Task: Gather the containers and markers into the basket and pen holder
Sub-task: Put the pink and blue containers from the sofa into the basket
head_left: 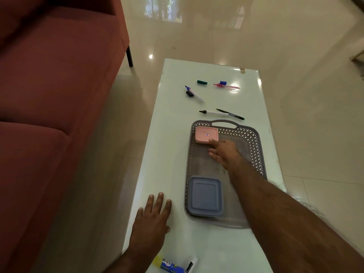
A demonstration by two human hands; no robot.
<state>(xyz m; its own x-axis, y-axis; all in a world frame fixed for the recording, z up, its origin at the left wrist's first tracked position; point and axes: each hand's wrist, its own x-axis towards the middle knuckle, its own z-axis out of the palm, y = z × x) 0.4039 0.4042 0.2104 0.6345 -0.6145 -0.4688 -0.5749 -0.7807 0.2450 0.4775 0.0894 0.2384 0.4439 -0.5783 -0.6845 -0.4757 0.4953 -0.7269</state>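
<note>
Reaching into the grey basket [254, 138] now, my right hand [222, 152] has its fingers loosely spread, thumb tip touching the near corner of the pink container [206, 134]; whether the other fingers touch it I cannot tell. That pink one sits lid-up in the basket's far left corner. The blue container [204, 196] lies flat in the near left corner. So two containers, both in.

My left hand [151, 219] rests flat on the white table [173, 154], fingers straight and slightly apart, holding nothing.

The basket's long axis runs away from me, one handle at the far end (the near rim is partly hidden by my right forearm).

Beyond it, four pens: a black-tipped marker [213, 113] pointing left, a thin dark pen [230, 114] slanting right, a blue-tipped marker [194, 94] angled far-left, a pink pen [226, 86] lying crosswise. Three loose caps: green [202, 82], blue [223, 82], black [189, 93].

At the near edge a blue-and-yellow packet [171, 266] is cut off by the frame.
</note>
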